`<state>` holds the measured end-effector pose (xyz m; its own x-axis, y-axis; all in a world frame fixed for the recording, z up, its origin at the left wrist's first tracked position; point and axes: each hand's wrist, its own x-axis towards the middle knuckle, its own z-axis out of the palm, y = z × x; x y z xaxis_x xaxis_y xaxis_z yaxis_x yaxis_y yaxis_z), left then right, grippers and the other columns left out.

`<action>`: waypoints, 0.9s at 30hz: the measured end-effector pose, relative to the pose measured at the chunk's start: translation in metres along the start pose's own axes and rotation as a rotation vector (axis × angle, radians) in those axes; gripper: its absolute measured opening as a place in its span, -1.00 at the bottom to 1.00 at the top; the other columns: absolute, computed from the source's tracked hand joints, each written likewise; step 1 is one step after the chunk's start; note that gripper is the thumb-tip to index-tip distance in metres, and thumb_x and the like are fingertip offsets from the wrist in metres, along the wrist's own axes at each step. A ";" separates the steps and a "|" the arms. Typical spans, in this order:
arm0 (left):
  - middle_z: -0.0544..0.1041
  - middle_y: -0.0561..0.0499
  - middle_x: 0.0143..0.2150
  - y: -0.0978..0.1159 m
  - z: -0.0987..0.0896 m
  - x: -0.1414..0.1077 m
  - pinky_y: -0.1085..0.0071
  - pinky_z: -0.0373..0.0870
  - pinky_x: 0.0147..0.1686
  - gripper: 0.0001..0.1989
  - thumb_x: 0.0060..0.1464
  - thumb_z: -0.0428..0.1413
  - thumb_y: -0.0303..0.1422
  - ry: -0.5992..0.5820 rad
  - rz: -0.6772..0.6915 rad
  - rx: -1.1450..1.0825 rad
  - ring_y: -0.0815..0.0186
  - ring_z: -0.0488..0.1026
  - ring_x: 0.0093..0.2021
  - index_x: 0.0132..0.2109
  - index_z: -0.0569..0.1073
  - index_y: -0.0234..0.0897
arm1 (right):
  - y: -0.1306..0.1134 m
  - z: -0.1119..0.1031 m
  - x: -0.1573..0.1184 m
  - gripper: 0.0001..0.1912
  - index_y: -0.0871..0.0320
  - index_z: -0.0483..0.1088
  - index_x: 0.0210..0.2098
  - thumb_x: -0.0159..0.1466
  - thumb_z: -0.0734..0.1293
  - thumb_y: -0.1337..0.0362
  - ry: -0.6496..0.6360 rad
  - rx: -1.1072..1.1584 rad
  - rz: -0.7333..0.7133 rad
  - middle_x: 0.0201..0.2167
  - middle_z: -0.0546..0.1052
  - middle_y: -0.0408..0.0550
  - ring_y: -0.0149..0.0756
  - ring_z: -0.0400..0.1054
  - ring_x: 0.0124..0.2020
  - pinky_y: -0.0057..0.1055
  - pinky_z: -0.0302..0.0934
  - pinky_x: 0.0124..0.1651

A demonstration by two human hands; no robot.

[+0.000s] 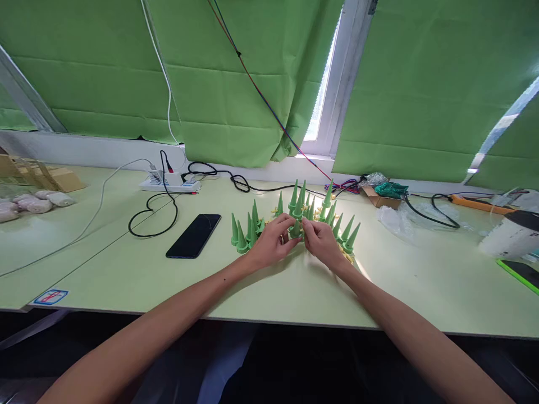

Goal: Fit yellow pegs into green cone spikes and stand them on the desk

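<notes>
Between my two hands is a small green cone with a round base (296, 229). My left hand (273, 241) has its thumb and fingers closed around the cone from the left. From the right, the fingertips of my right hand (320, 240) are pinched together against the cone's side; whether they also hold a small piece is hidden. More green cones (241, 238) stand upright to the left of my hands, and others (347, 235) stand behind and to the right. Small yellow pieces (346, 255) lie among the right-hand cones, partly covered by my right wrist.
A black phone (193, 235) lies left of the cones. Farther back are a power strip (170, 182) and black cables (240, 182). To the right are plastic bags (398, 221), a small cardboard box (381, 197), a white cylindrical object (509, 234) and a green-edged phone (520, 274).
</notes>
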<state>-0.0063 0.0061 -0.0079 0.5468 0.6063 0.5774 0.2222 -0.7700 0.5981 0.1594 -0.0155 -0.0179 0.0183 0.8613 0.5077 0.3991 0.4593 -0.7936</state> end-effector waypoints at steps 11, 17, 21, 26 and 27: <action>0.34 -0.03 -0.05 0.004 0.001 0.001 0.56 0.29 -0.53 -0.77 0.16 0.09 -0.43 0.099 -0.016 0.015 0.59 0.29 -0.52 -0.02 0.33 -0.23 | -0.005 0.000 -0.003 -0.46 0.10 0.11 -0.57 0.38 0.14 -0.13 -0.013 0.224 0.036 -0.73 0.18 -0.26 -0.47 0.08 -0.70 -0.47 -0.01 -0.63; 0.37 -0.04 0.02 0.007 0.000 0.002 0.57 0.27 -0.56 -0.68 0.12 0.10 -0.41 0.155 -0.152 -0.056 0.61 0.28 -0.54 0.02 0.27 -0.22 | -0.009 -0.001 -0.004 -0.49 0.09 0.12 -0.54 0.38 0.16 -0.12 0.006 0.269 0.008 -0.68 0.17 -0.27 -0.48 0.09 -0.70 -0.48 0.00 -0.65; 0.39 0.05 -0.14 0.010 0.001 0.003 0.58 0.26 -0.61 -0.63 0.19 0.10 -0.24 0.125 -0.294 -0.232 0.59 0.31 -0.59 0.08 0.19 -0.17 | -0.006 -0.001 -0.004 -0.51 0.10 0.14 -0.53 0.40 0.15 -0.09 0.025 0.289 0.001 -0.67 0.20 -0.26 -0.48 0.10 -0.69 -0.47 0.01 -0.63; 0.39 0.12 -0.32 0.008 0.002 0.006 0.52 0.25 -0.73 -0.63 0.21 0.06 -0.07 0.068 -0.413 -0.567 0.49 0.33 -0.66 0.03 0.20 -0.15 | -0.006 -0.002 -0.004 -0.51 0.10 0.16 -0.53 0.41 0.15 -0.07 0.031 0.251 -0.008 -0.65 0.23 -0.24 -0.47 0.12 -0.66 -0.47 0.02 -0.60; 0.39 0.12 -0.33 0.009 0.001 0.006 0.51 0.26 -0.74 -0.63 0.21 0.07 -0.05 0.063 -0.426 -0.624 0.47 0.35 -0.66 0.01 0.22 -0.15 | -0.007 -0.002 -0.004 -0.51 0.10 0.16 -0.52 0.40 0.15 -0.07 0.029 0.248 -0.009 -0.65 0.23 -0.24 -0.47 0.13 -0.65 -0.47 0.02 -0.60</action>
<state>0.0002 0.0030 0.0000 0.4645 0.8509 0.2453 -0.1042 -0.2225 0.9693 0.1582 -0.0222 -0.0136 0.0440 0.8522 0.5214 0.1625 0.5089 -0.8454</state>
